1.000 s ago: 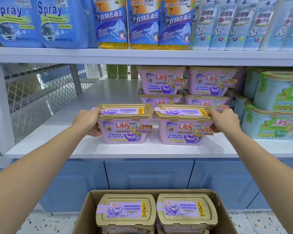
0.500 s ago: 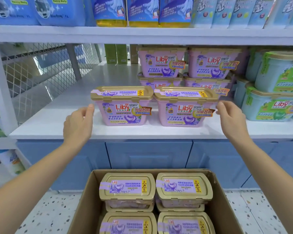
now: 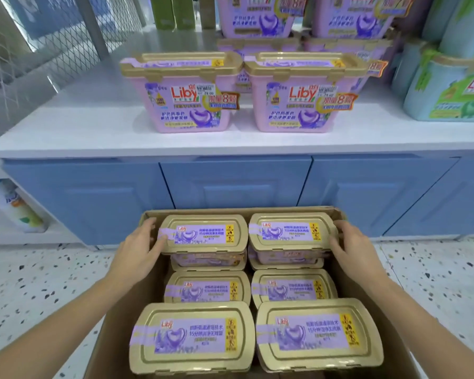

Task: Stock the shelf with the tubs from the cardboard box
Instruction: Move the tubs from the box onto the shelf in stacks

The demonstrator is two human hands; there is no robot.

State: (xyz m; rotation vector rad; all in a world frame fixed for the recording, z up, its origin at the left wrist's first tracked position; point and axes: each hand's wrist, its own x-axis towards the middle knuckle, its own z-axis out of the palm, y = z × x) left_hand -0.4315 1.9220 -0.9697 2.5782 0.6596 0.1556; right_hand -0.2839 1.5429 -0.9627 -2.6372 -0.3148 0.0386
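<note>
- Your left hand (image 3: 141,248) lies against the outer end of the far-left tub (image 3: 204,234) in the cardboard box (image 3: 121,332), fingers spread over the lid's edge; your right hand (image 3: 352,246) does the same on the far-right tub (image 3: 292,231). Neither hand looks closed in a firm hold yet.
- Both tubs sit just below the middle of the frame, on top of other tubs, with four more gold lids nearer you.
- Two pink tubs (image 3: 185,91) already stand side by side on the white shelf (image 3: 66,127), upper middle of the frame.
- Risk: gripping by the lid rim alone may pop a lid or let a tub tip as it comes up, since each hand only reaches one end.
- Risk: the tubs touch each other in the middle, so lifting one unevenly could drag its neighbour.
- The box walls stand close beside both hands, leaving little room for fingers to get under.
- Open shelf room lies at the left of the frame, beside the mesh panel (image 3: 39,50); green tubs (image 3: 449,86) crowd the right.
- Mind the shelf's front edge when you raise them.
</note>
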